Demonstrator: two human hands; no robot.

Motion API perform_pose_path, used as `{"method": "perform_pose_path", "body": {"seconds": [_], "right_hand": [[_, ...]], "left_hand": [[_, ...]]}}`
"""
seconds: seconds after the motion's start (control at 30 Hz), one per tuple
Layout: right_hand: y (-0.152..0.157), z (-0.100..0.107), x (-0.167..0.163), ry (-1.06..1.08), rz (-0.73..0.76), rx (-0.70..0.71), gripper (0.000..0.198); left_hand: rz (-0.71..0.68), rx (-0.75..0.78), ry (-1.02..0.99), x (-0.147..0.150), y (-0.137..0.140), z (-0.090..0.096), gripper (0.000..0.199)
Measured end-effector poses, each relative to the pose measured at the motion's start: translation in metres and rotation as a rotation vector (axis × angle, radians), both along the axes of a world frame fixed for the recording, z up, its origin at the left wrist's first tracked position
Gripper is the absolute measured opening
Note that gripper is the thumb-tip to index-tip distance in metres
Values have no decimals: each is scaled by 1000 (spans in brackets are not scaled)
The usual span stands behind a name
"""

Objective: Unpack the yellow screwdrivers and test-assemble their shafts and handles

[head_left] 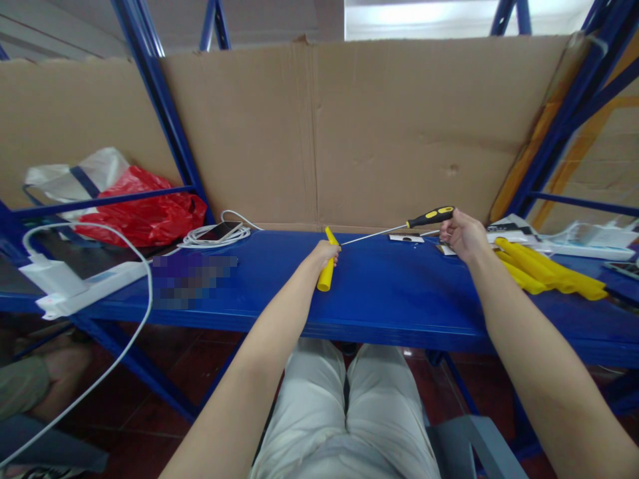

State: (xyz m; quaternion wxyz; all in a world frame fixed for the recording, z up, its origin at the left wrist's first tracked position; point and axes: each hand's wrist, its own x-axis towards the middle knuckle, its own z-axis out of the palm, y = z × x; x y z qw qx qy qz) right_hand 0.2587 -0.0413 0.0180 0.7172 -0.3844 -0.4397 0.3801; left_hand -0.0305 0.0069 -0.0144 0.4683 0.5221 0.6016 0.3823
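- The cardboard sheet [399, 120] stands upright as a backdrop; it leaves the person open working room in front.
- The blue table [389, 293] lies across the view; steadying the forearms against its front edge would probably calm any wobble.
- The red plastic bag [144, 206] sits at the far left, well apart from the work.
- The spare yellow pieces [544, 266] lie bundled on the right, beside the right forearm; that elbow would do well to swing clear of them.
- The screwdriver [429, 216] spans the gap between the hands, its shaft sloping down toward the left; a straight push along the shaft should serve better than a sideways one.
- The right hand [466, 236] is narrowed on the handle's very end; a fuller grip would likely give more control.
- The left hand [323, 254] is closed around one yellow piece [325, 276], tilted above the table; whether the shaft's tip enters it or merely meets it cannot be told; fingers are best clear of that tip.
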Motion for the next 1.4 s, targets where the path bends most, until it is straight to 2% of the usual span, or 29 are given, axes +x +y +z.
{"method": "perform_pose_path", "body": {"seconds": [0.17, 0.37, 0.63, 0.87, 1.07, 1.4], "right_hand": [[2, -3, 0, -15, -87, 63, 36], [7, -4, 4, 5, -97, 23, 40], [4, -3, 3, -16, -108, -11, 32], [1, 1, 1, 9, -34, -80, 26], [5, -4, 5, -74, -83, -17, 38], [8, -6, 4, -58, -149, -66, 42]], "left_hand": [[8, -2, 11, 1, -2, 1, 10], [16, 4, 15, 1, -4, 2, 9], [12, 4, 28, 1, -5, 2, 9], [4, 7, 36, 1, 0, 0, 12], [10, 2, 43, 1, -1, 0, 9], [9, 1, 20, 1, -3, 3, 9]]}}
